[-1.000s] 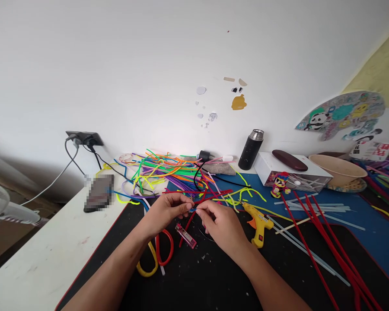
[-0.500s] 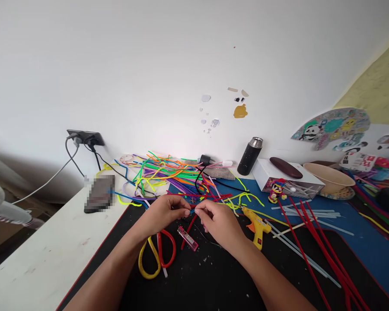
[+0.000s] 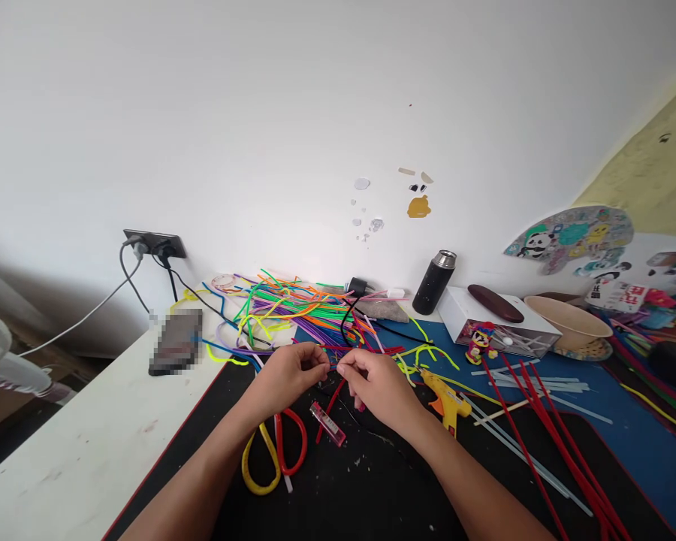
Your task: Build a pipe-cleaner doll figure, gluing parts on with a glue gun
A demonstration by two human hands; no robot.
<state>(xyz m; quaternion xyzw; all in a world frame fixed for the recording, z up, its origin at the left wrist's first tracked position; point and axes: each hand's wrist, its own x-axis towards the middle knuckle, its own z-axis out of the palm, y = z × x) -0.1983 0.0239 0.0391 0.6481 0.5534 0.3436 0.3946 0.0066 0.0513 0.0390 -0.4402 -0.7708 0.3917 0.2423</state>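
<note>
My left hand (image 3: 298, 373) and my right hand (image 3: 378, 381) meet over the black mat, fingertips pinched and almost touching. Between them a short bit of blue pipe cleaner (image 3: 333, 368) shows, mostly covered by the fingers. Under the hands lie a pink lighter (image 3: 327, 424) and a red pipe cleaner (image 3: 331, 409). Scissors (image 3: 261, 469) with one yellow and one red handle rest below my left wrist. To the right of my right hand is a yellow glue gun (image 3: 448, 398).
Behind the hands spreads a pile of coloured pipe cleaners (image 3: 293, 308). Farther right stand a black flask (image 3: 435, 284), a white box (image 3: 456, 312), a small figure (image 3: 481, 343) and a bowl (image 3: 568, 319). Glue sticks (image 3: 541, 383) and red pipe cleaners (image 3: 568, 443) lie at right.
The view has tilted up slightly, so things sit a little lower in the picture. Both hands keep their pinch, with only small finger movement.
</note>
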